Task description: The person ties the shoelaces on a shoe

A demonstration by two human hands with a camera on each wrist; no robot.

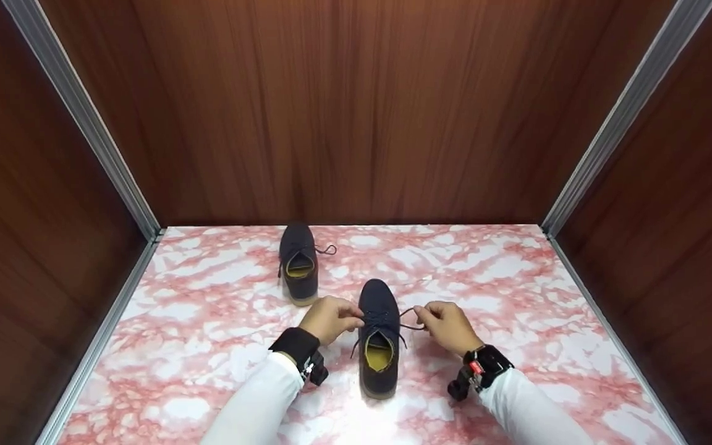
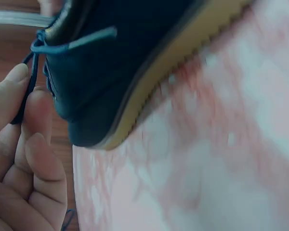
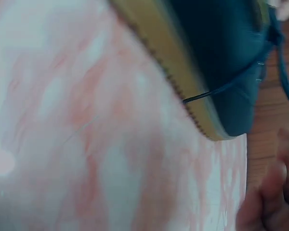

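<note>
A dark navy lace-up shoe (image 1: 378, 299) with a tan sole (image 2: 192, 45) stands upright on the marbled table, toe pointing away. My left hand (image 1: 329, 319) is at its left side, pinching a loop of the shoelace (image 2: 30, 94) between thumb and fingers. On the other side, my right hand (image 1: 450, 326) pinches the opposite lace loop, drawn out to the right. The laces cross in a knot (image 3: 274, 36) over the tongue. A loose lace end (image 2: 98, 35) hangs down each side of the shoe. In the right wrist view only some fingers (image 3: 272, 192) show.
A second dark shoe (image 1: 299, 287) stands farther back on the left, its laces (image 1: 326, 250) trailing. The red-and-white marbled tabletop (image 1: 486, 266) is bounded by brown wood-grain panels (image 1: 343, 111) at the back and both sides, with grey metal rails (image 1: 93, 123) in the corners.
</note>
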